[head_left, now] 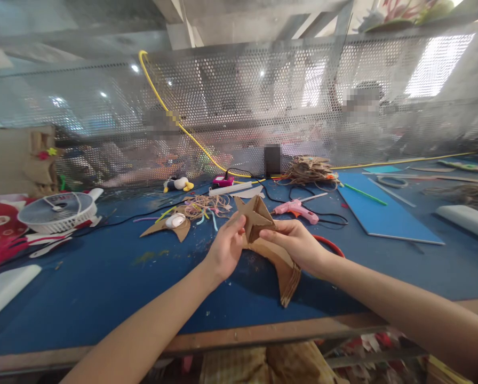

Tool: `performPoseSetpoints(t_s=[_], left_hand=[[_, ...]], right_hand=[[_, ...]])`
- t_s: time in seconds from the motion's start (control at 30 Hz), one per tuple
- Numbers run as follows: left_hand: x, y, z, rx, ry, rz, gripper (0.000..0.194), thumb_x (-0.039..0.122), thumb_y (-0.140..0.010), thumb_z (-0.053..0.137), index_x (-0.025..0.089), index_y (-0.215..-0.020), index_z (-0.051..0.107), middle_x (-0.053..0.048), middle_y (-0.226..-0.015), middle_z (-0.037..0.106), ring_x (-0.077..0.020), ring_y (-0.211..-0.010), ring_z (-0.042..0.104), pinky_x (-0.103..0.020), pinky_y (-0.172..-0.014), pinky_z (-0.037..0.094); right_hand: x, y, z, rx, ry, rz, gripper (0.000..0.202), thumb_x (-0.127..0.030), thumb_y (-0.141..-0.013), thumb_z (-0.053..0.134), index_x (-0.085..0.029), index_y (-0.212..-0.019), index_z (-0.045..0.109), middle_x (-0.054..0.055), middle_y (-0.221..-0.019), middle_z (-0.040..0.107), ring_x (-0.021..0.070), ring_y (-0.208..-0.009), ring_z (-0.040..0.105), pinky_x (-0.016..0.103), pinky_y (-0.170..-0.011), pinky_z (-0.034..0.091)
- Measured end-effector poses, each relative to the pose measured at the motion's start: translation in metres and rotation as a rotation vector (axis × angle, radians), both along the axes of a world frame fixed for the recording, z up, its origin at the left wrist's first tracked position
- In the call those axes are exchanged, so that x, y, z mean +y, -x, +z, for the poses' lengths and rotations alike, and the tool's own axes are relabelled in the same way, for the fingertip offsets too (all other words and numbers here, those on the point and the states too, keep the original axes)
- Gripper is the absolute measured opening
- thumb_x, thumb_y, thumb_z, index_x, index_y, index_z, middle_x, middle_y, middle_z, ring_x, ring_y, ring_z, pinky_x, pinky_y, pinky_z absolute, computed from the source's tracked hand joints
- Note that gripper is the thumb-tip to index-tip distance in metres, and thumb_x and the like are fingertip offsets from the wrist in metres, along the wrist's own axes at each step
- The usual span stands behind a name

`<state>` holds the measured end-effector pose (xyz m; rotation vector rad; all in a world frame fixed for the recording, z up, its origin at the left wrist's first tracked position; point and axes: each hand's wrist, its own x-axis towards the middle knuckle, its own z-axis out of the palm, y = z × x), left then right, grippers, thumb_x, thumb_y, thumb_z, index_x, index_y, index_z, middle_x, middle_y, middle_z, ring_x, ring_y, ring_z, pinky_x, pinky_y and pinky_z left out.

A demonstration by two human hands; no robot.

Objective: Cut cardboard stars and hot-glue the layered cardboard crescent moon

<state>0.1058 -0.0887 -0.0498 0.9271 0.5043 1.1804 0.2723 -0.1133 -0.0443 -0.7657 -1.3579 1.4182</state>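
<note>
Between my two hands is a brown cardboard star (257, 217), raised above the blue table with its flat face towards me. My left hand (228, 245) pinches its left side, the thumb on the front. On the other side, my right hand (297, 242) grips the lower right points with thumb and fingers. Below the star lies a curved stack of cut cardboard (277, 261), partly covered by my right hand. A pink glue gun (297, 209) rests just behind my right hand, its cord running to the right.
A white spool (58, 210) stands at the left. Tangled twine (209, 205) and a crescent cardboard piece (167, 226) lie left of centre. Behind are a twine bundle (309, 169) and a blue board (387, 208). A perforated metal screen (239, 101) with a yellow hose (199, 144) backs the table.
</note>
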Motion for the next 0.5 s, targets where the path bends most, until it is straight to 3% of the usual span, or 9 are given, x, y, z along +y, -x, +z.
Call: performPoseSetpoints(t_s=[0.33, 0.5], left_hand=[[-0.0011, 0.0002, 0.0036, 0.002, 0.061, -0.13, 0.036, 0.042, -0.078, 0.077, 0.018, -0.104, 0.075, -0.01, -0.109, 0.079, -0.0355, -0.12, 0.066, -0.047, -0.107, 0.048], [-0.0012, 0.0021, 0.0048, -0.024, 0.151, -0.141, 0.028, 0.031, -0.087, 0.067, 0.013, -0.106, 0.075, -0.01, -0.103, 0.08, -0.0314, -0.115, 0.07, -0.043, -0.109, 0.047]], right_hand=[[0.0017, -0.0009, -0.0029, 0.012, -0.031, 0.053, 0.03, -0.045, -0.076, 0.083, -0.023, -0.096, 0.083, 0.003, -0.099, 0.079, 0.0228, -0.101, 0.069, 0.038, -0.097, 0.051], [0.0023, -0.0016, -0.0044, 0.003, -0.105, 0.072, 0.027, -0.043, -0.08, 0.08, -0.024, -0.099, 0.083, 0.003, -0.103, 0.079, 0.0226, -0.102, 0.069, 0.037, -0.099, 0.05]])
